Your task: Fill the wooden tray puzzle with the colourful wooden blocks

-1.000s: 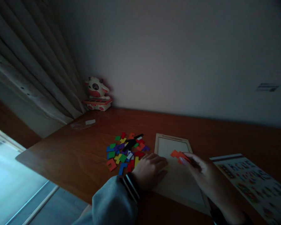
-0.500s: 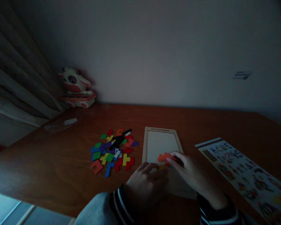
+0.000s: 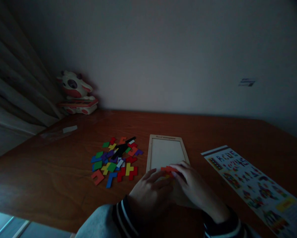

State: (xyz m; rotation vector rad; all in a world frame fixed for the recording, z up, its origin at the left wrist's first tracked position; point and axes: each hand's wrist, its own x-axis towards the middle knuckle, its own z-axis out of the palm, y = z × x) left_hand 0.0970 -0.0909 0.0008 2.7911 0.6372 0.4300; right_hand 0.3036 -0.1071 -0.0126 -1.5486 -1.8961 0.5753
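A shallow wooden tray (image 3: 148, 155) with a pale base lies in front of me, its lower part covered by my hands. My right hand (image 3: 188, 181) pinches an orange-red puzzle piece (image 3: 168, 169) over the tray. Bent fingers of my left hand (image 3: 152, 190) rest at the tray's left side, close to that piece; whether they grip anything is hidden. A bit of yellow shows just under the orange-red piece. Left of the tray, a loose heap of flat coloured pieces (image 3: 112, 167) lies on the table, in red, blue, green, yellow, purple, black and white.
A printed sheet (image 3: 252, 188) with coloured figures lies on the wooden table (image 3: 64, 172) at the right. At the back left stands a cow-shaped toy (image 3: 76, 92) near a curtain (image 3: 17, 76). A small white strip (image 3: 70, 129) is on the table at the left.
My right hand has brought the orange-red piece left and slightly down, closer to my left hand. The whole view has shifted a little.
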